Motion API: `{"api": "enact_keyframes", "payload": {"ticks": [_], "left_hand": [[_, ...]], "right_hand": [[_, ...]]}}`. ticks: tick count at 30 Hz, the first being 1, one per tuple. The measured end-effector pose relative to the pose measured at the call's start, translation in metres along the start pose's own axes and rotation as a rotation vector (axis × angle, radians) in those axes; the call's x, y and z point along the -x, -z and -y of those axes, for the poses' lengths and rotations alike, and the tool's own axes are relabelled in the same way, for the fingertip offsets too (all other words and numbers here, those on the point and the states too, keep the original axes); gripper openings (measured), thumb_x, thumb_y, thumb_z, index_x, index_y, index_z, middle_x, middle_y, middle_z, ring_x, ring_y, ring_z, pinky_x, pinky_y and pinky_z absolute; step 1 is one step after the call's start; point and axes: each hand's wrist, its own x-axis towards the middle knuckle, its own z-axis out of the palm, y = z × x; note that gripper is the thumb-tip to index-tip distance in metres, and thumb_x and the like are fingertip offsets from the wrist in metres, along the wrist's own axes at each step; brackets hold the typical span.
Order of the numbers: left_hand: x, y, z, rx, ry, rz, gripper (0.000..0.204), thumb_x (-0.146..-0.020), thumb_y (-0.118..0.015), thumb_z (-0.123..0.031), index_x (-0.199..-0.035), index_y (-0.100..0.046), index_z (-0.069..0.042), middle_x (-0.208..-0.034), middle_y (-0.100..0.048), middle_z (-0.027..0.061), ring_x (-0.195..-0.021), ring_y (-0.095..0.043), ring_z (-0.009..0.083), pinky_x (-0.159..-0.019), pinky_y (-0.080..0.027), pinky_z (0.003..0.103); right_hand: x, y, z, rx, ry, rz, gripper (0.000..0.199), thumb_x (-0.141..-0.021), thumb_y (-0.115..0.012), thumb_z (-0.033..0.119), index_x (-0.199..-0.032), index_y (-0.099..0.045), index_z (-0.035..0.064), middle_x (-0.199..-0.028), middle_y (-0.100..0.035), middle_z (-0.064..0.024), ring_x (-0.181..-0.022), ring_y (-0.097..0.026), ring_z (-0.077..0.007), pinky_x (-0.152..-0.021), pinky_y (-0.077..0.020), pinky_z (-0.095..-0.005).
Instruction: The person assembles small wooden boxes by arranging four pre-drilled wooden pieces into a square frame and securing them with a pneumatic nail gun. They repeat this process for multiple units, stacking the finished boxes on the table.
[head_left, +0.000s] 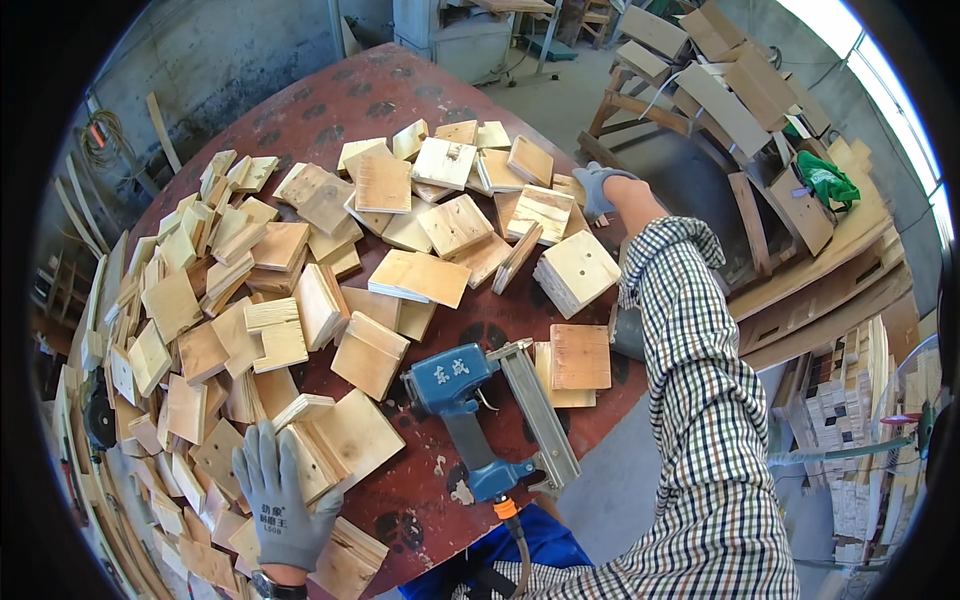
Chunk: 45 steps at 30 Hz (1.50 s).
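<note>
My left hand lies spread on near wood blocks; my right hand reaches far; its grip I cannot tell; best lift one block cleanly.

Few items qualify. White lettered label on the body of the blue pneumatic nail gun, near frame centre, slightly toward 6 o'clock. Small white printed mark on the cuff of the grey knit glove on the left hand, at 7 o'clock. No packages, signs or screens visible.
</note>
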Motion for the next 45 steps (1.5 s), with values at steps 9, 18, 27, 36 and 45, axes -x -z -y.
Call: {"api": "enact_keyframes", "payload": {"ticks": [9, 18, 27, 36, 45], "left_hand": [[0.002, 0.002, -0.003, 0.04, 0.027, -0.005, 0.095, -0.097, -0.061, -0.063, -0.162, -0.035, 0.0, -0.171, -0.029, 0.0281, -0.159, -0.025, 0.0502, -0.129, -0.013, 0.066], [0.004, 0.002, -0.001, 0.0, 0.021, -0.034, 0.096, -0.097, -0.059, -0.062, -0.166, -0.032, -0.001, -0.174, -0.028, 0.0232, -0.162, -0.022, 0.0433, -0.132, -0.011, 0.062], [0.002, 0.003, -0.001, 0.1, 0.037, -0.039, 0.094, -0.096, -0.061, -0.062, -0.165, -0.036, -0.003, -0.173, -0.031, 0.0216, -0.162, -0.024, 0.0424, -0.131, -0.012, 0.061], [0.008, -0.007, 0.019, 0.288, 0.034, -0.043, 0.093, -0.088, -0.078, -0.046, -0.163, -0.041, -0.006, -0.172, -0.033, 0.0201, -0.159, -0.027, 0.0443, -0.131, -0.013, 0.06], [0.002, 0.004, 0.021, 0.372, 0.038, 0.034, 0.087, -0.098, -0.07, -0.053, -0.168, -0.035, -0.015, -0.174, -0.029, 0.0154, -0.163, -0.022, 0.0369, -0.132, -0.011, 0.055]], "right_hand": [[0.054, 0.034, 0.001, 0.16, -0.009, -0.171, 0.096, -0.063, -0.09, 0.045, -0.147, -0.058, 0.0118, -0.149, -0.051, -0.0218, -0.139, -0.053, -0.0409, -0.113, -0.0481, -0.0493], [0.094, 0.055, -0.015, 0.148, 0.076, -0.098, 0.101, -0.07, -0.085, 0.039, -0.158, -0.045, 0.0128, -0.154, -0.048, -0.0206, -0.143, -0.051, -0.0417, -0.118, -0.0447, -0.0484], [0.134, 0.075, -0.018, -0.784, 0.293, -0.154, 0.08, -0.091, -0.066, 0.055, -0.151, -0.054, 0.0037, -0.145, -0.061, -0.0271, -0.128, -0.063, -0.0398, -0.111, -0.0499, -0.0475], [0.271, 0.044, 0.116, -2.097, 0.923, 0.477, 0.063, -0.11, -0.045, 0.044, -0.144, -0.053, -0.0073, -0.124, -0.071, -0.0295, -0.1, -0.076, -0.0374, -0.081, -0.0619, -0.0455], [0.374, -0.018, 0.237, -2.071, 0.808, 0.539, 0.054, -0.114, -0.038, 0.04, -0.136, -0.06, -0.0046, -0.105, -0.075, -0.03, -0.076, -0.074, -0.0358, -0.06, -0.0575, -0.0409]]}}
